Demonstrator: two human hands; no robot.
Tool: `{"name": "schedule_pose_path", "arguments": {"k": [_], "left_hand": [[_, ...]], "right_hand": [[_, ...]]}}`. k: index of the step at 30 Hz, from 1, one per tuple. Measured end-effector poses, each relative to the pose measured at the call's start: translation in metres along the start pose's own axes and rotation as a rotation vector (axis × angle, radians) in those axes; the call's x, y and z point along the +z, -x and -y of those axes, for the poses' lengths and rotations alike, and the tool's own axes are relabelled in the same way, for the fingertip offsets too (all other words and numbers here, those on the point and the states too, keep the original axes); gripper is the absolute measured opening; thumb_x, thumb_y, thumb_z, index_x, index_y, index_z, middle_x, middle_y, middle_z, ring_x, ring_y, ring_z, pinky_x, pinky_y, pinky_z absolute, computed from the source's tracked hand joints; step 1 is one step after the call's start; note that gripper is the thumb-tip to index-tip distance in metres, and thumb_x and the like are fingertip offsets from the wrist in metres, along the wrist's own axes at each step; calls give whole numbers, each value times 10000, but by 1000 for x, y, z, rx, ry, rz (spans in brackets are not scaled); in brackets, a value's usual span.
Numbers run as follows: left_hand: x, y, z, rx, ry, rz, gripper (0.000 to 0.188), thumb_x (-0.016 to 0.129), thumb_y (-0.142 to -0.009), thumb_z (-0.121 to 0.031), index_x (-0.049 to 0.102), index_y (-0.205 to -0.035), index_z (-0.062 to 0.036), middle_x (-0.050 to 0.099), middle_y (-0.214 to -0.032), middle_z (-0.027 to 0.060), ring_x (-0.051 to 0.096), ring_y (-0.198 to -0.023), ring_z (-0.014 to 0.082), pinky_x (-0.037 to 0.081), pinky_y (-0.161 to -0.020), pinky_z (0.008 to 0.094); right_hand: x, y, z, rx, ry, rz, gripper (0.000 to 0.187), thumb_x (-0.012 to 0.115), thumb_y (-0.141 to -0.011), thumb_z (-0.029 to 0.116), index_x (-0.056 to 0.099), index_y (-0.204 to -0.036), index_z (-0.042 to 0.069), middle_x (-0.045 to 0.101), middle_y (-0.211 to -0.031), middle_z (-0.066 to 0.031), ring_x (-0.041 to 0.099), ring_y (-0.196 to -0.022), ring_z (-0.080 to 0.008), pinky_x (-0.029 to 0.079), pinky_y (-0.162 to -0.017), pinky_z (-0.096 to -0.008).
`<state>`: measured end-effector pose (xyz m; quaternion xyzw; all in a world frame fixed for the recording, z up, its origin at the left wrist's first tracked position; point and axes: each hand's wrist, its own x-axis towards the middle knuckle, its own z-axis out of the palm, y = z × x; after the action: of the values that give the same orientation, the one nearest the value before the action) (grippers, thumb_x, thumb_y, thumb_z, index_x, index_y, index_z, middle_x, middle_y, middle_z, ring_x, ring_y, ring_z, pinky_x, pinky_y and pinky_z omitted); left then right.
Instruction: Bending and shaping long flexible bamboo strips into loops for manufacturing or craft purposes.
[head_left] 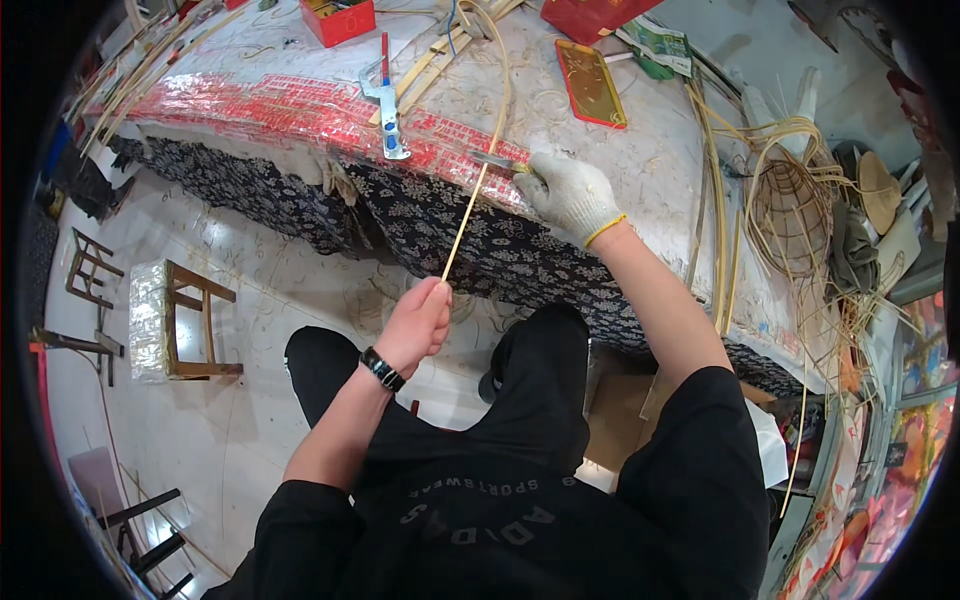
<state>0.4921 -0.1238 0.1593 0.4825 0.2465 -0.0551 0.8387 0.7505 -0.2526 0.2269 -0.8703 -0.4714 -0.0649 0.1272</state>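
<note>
A long pale bamboo strip (463, 225) slants from above my lap up over the table's near edge and curves away across the tabletop. Its near end is pinched in my bare left hand (415, 325), just above my lap. My right hand (575, 197), in a white knit glove with a yellow cuff, is closed on a small knife (492, 159). The blade lies across the strip at the table edge; whether it cuts into the strip I cannot tell. Left of the strip, a silver and blue clamp-like tool (385, 110) with a red rod rests at the edge.
The table (640, 150) carries wood slats (425, 70), a yellow tray with a red rim (590, 85), a red box (338, 20) and curly shavings. Dark floral cloth (440, 225) hangs below. A woven basket frame (790, 215) stands at right. A wooden stool (190, 318) is at left.
</note>
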Motion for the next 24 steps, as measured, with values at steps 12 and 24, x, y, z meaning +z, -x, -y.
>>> {"name": "schedule_pose_path", "arguments": {"k": [12,24], "left_hand": [[-19,58,29,-91,61,22,217,416,-1100,-294,458,-947,-145,302,-633,-86,228,-483,36,165,-413,219],[-49,117,13,-203,-33,33,199,426,-1094,-288,478,-977,-136,330,-654,-79,251,-511,35,203,-437,211]], "right_hand": [[-3,0,-2,-8,9,-3,309,580,-958,385,661,-917,90,670,-785,-200,661,-777,-408,512,-683,-518],[-3,-3,-3,4,1,3,340,565,-959,416,662,-919,92,678,-826,-207,661,-787,-412,513,-692,-527]]}}
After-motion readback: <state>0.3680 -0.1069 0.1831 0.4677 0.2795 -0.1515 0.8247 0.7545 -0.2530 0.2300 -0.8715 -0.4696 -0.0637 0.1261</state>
